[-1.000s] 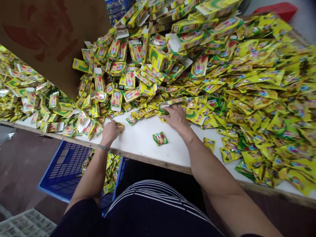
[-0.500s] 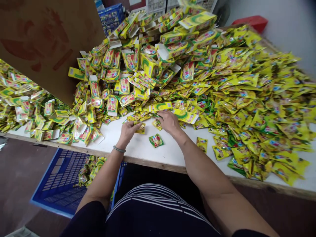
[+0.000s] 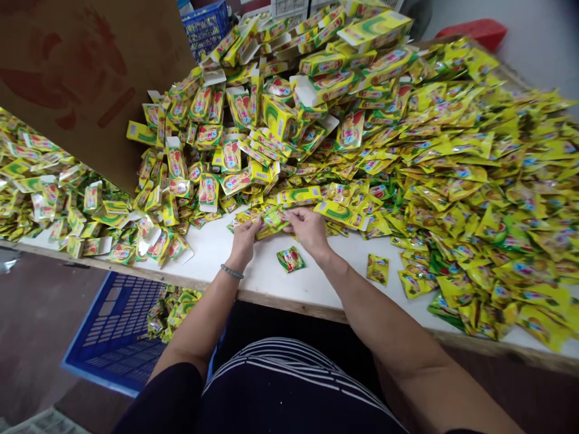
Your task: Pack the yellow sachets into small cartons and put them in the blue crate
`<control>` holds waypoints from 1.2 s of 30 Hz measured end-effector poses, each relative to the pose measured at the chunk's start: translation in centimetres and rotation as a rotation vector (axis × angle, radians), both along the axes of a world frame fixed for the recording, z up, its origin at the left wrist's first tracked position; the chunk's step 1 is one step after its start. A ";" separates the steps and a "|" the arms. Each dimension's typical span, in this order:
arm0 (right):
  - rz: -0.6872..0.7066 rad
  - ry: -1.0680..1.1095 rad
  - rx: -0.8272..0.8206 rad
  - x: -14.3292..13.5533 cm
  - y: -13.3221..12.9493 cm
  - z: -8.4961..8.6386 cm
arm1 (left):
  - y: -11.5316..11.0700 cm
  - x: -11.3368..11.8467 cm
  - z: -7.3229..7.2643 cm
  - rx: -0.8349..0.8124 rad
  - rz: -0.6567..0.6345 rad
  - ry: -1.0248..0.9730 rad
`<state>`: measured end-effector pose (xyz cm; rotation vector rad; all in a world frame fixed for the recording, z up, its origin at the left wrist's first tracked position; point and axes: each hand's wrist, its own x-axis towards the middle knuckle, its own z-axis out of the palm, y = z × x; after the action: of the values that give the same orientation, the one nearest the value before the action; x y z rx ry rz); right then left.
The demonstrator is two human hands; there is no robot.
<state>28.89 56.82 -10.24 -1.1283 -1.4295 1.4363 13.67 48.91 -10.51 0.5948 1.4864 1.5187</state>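
Note:
My left hand (image 3: 245,241), with a beaded bracelet at the wrist, is closed in a pinch at the near edge of the pile. My right hand (image 3: 310,231) faces it, thumb and fingers pressed together. Between them is a yellow-green candy packet (image 3: 274,219), gripped from both sides; other packets under it partly hide where one ends. A green packet (image 3: 292,259) lies flat on the white table just below the hands. Farther right, a yellow packet (image 3: 377,269) lies by itself.
Small yellow boxes (image 3: 227,154), some with flaps open, heap up behind my hands. Loose packets (image 3: 479,181) cover the right side. A large cardboard box (image 3: 90,72) leans at the left. Below the table edge stands a blue crate (image 3: 102,337) holding packets.
My left hand has moved right, towards my right hand. A packet is now held up between both hands. The view has shifted slightly.

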 end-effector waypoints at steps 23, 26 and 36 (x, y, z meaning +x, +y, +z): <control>0.099 -0.214 0.271 -0.8 -2.3 0.6 | -1.4 -0.8 1.7 0.051 -0.086 0.096; 0.068 -0.273 0.311 -0.2 -1.8 1.2 | -1.0 -4.7 4.1 -0.031 0.204 0.614; 0.082 -0.303 0.352 0.0 -1.3 1.6 | 4.1 -14.3 9.1 -0.237 0.059 1.409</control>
<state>28.85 55.48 -8.67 -1.0990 -1.8739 1.0388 -0.63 53.03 -1.43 1.6533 2.6366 0.8231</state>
